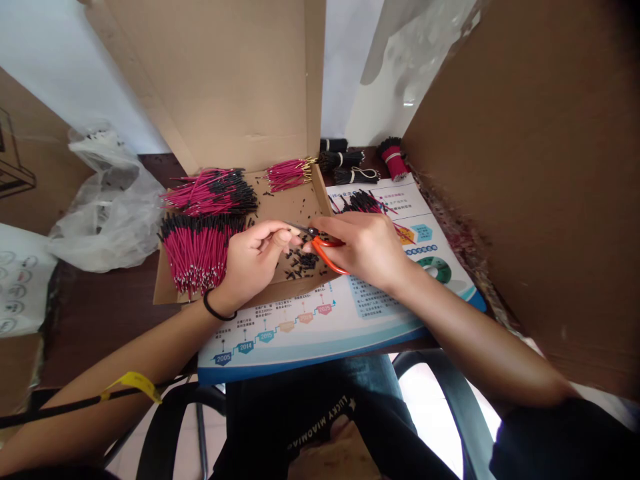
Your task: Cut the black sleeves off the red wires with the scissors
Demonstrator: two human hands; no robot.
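My right hand [367,250] grips a pair of orange-handled scissors [327,253], its dark blades pointing left over a shallow cardboard tray [280,291]. Close to the blade tips, my left hand [257,257] has thumb and forefinger pinched together; whatever they hold is too small to make out. Under both hands, small black bits [303,263] are scattered on the tray floor. A large heap of red wires with black ends [197,250] fills the tray's left side, with another heap [210,191] behind it. At the back right of the tray lies a smaller bunch of red wires [290,175].
Beyond the tray stand tied black bundles [343,160] and a tied red bundle [393,160]. More wires [363,202] lie on the printed sheet [310,340] right of the tray. Cardboard walls [525,167] rise at the right and back. A clear plastic bag [110,207] sits left.
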